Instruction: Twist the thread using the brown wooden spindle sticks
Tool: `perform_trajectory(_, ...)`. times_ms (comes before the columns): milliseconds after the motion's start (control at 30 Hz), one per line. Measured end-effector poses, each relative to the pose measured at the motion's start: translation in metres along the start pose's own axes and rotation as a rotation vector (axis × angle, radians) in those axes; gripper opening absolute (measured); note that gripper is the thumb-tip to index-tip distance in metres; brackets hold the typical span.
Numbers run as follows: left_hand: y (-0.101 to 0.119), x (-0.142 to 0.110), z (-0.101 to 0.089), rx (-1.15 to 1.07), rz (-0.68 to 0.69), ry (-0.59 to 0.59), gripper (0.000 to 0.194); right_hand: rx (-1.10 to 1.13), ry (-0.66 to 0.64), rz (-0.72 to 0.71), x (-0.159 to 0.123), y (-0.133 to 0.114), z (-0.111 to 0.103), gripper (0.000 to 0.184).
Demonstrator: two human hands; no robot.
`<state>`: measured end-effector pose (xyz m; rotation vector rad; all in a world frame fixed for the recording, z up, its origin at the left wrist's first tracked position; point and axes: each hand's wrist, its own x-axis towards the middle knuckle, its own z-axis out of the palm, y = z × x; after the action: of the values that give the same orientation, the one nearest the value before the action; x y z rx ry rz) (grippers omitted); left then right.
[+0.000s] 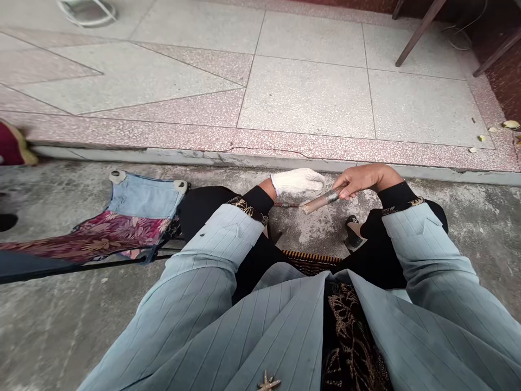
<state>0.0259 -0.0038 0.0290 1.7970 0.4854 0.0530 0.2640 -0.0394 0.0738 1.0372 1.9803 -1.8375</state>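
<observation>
In the head view, my right hand (360,178) is bare, its fingers closed on a short wooden handle (315,203). Wire-like grey binding (334,194) is wound around the handle near my fingertips, and its pale worn end slants down to the left. My left hand (298,181) wears a white knitted glove. It is just left of the handle, above its end, with the fingers curled; whatever they hold, if anything, is hidden. A thin reddish-brown rod (287,205) shows below the gloved hand; whether it joins the handle I cannot tell.
A striped woven seat (311,260) shows between my knees. To the left stands a folding chair (138,209) with denim and floral fabric. Ahead, a low step edge (277,160) borders the tiled floor (305,98). Wooden legs (419,35) and peel scraps (510,124) are at right.
</observation>
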Motion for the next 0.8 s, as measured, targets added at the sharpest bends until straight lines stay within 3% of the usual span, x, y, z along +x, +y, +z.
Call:
perform_trajectory(100,-0.004,0.000,0.002,-0.244,0.035,0.047,0.039,0.187,0.180,-0.213,-0.014,-0.003,-0.001,0.043)
perform_trajectory(233,-0.001,0.001,0.007,-0.453,0.120,0.158,0.041,0.456,0.639,-0.445,-0.021,-0.005,-0.001,0.044)
perform_trajectory(300,0.006,0.002,0.010,-0.443,0.108,0.208,0.037,0.526,0.813,-0.432,-0.016,-0.005,-0.002,0.044)
perform_trajectory(367,0.015,0.002,0.013,-0.357,0.076,0.237,0.032,0.531,0.906,-0.330,-0.008,-0.003,-0.003,0.043)
perform_trajectory(500,0.020,0.003,0.015,-0.088,0.029,0.251,0.025,0.375,0.994,-0.081,0.007,0.004,-0.007,0.032)
perform_trajectory(600,0.011,0.007,0.015,0.114,0.020,0.272,0.027,0.090,1.021,0.146,0.011,0.009,-0.009,0.023)
perform_trajectory(700,0.001,0.011,0.016,0.304,-0.018,0.257,0.030,-0.264,0.951,0.321,0.012,0.008,-0.009,0.025)
perform_trajectory(800,-0.002,0.010,0.014,0.440,-0.061,0.210,0.032,-0.481,0.760,0.440,0.014,0.006,-0.007,0.027)
